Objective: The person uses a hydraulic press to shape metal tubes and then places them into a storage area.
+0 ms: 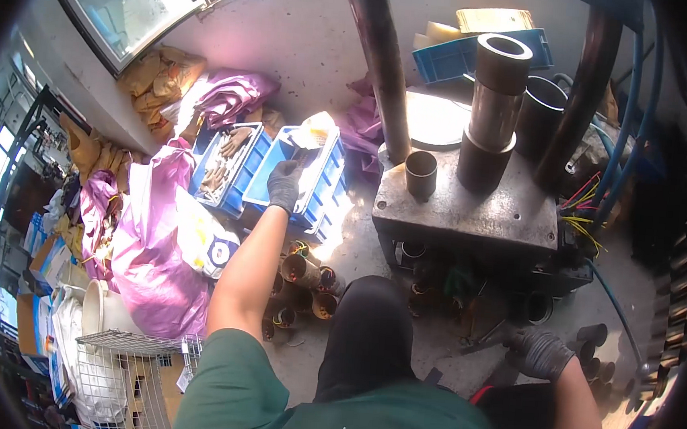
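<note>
My left hand (284, 186), in a dark grey glove, reaches over a blue plastic bin (332, 175). Its fingers are drawn together at a small dark piece (303, 156) whose kind I cannot make out. Pale material (314, 131) lies at the far end of that bin. Low on the right, my right hand (540, 355), gloved in grey, is curled near the floor. A thin dark tool-like piece (482, 338) extends leftward from its fingers; its kind is unclear. Several short metal tubes (300, 269) stand on the floor below the bins, some with coloured wires inside.
A press-like machine with a steel block (464, 216) stands ahead; on it are stacked metal cylinders (496, 105) and a short tube (422, 175). Left are a second blue bin (227, 161) with gloves, pink sacks (159, 248) and a wire basket (124, 383). A blue hose (619, 301) hangs right.
</note>
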Action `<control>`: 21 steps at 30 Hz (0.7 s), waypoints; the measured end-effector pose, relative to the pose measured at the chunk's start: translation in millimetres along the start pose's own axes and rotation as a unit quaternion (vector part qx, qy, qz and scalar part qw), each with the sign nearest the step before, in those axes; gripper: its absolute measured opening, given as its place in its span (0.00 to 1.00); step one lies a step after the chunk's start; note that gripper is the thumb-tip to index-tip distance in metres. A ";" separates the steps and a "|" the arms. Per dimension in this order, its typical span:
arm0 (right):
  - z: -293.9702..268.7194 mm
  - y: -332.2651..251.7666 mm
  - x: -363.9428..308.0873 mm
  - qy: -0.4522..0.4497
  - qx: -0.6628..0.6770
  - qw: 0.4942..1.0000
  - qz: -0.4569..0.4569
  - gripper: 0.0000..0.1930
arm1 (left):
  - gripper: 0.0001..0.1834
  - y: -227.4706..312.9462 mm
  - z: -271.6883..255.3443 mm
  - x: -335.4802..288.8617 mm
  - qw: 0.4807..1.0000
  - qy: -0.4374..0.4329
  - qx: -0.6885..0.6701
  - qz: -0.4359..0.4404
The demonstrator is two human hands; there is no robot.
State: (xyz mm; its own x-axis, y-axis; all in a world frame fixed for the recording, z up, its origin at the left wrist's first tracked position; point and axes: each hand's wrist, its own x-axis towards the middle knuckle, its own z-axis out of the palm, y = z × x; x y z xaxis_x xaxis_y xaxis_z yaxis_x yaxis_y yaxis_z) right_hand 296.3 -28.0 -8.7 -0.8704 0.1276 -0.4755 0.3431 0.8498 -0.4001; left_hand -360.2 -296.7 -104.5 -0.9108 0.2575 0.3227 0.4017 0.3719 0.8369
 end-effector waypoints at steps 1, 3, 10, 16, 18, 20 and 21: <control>0.3 0.9 0.5 0.017 0.020 1.000 -0.005 0.19 | 0.16 -8.3 -3.7 7.8 0.999 0.006 0.037 0.007; 0.3 1.8 2.9 0.008 0.000 1.000 -0.008 0.19 | 0.16 -30.7 -6.1 17.8 0.997 0.019 0.081 -0.006; -12.9 2.9 10.2 0.029 0.050 0.998 0.033 0.21 | 0.17 -67.7 61.0 23.8 0.992 -0.019 0.111 -0.061; -19.9 19.7 24.9 0.030 0.087 0.989 0.120 0.23 | 0.21 -26.0 153.0 40.1 0.963 -0.156 0.218 0.016; -19.8 27.6 31.7 0.032 0.096 0.989 0.109 0.23 | 0.22 -2.9 184.3 53.1 0.949 -0.210 0.236 -0.008; -19.6 35.0 37.3 0.030 0.103 0.987 0.116 0.23 | 0.23 11.3 210.6 61.1 0.942 -0.213 0.254 0.060; -19.7 38.5 39.7 0.027 0.099 0.988 0.115 0.23 | 0.24 19.0 224.4 77.6 0.919 -0.263 0.288 0.057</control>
State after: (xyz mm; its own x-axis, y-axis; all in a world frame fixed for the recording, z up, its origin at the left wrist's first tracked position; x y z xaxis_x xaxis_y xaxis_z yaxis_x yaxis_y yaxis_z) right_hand 268.0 19.8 -27.6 -0.7769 0.3380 -0.5312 0.5923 0.6786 -0.4345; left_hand -401.8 -69.5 -162.8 -0.7481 0.6635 0.0087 0.6139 0.6871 0.3887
